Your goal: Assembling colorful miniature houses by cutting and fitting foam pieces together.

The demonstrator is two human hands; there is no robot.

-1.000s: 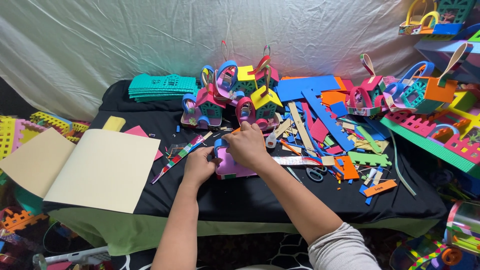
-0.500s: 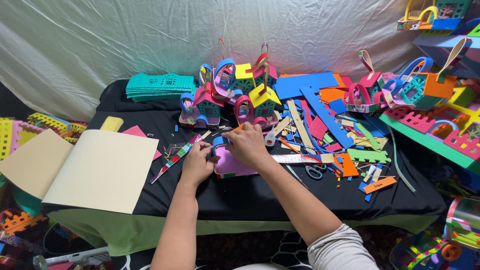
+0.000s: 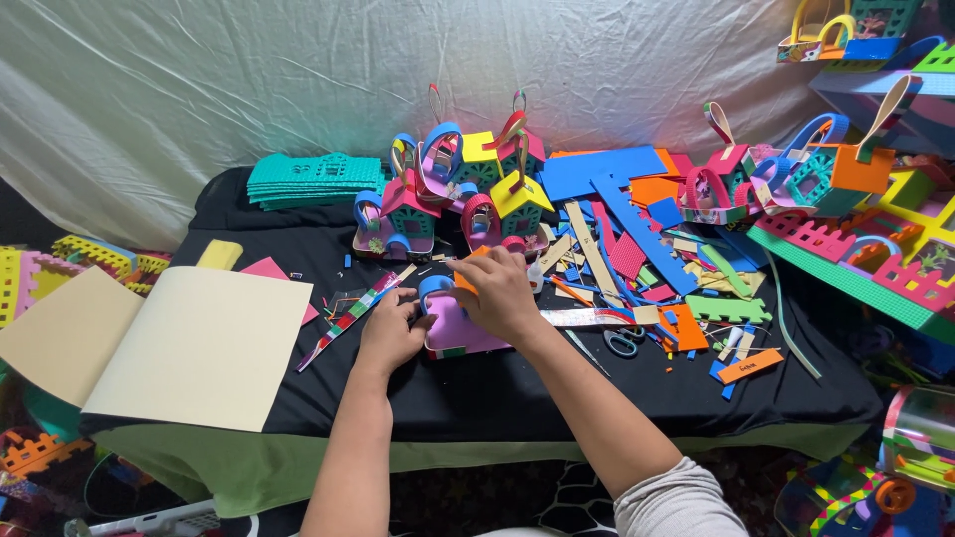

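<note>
A black cloth is seen over the tabletop [image 3: 298, 214], with a green layer showing beneath its front edge. A pink foam piece [image 3: 460, 333] with a blue loop is seen at frame centre. A cream sheet [image 3: 194, 348] is seen at lower left, and a teal gridded stack [image 3: 310, 179] at upper left. Foam houses [image 3: 468, 194] in pink, yellow, blue and green are seen above centre. A blue strip [image 3: 637, 214] and orange scraps [image 3: 748, 365] are seen at right.
</note>
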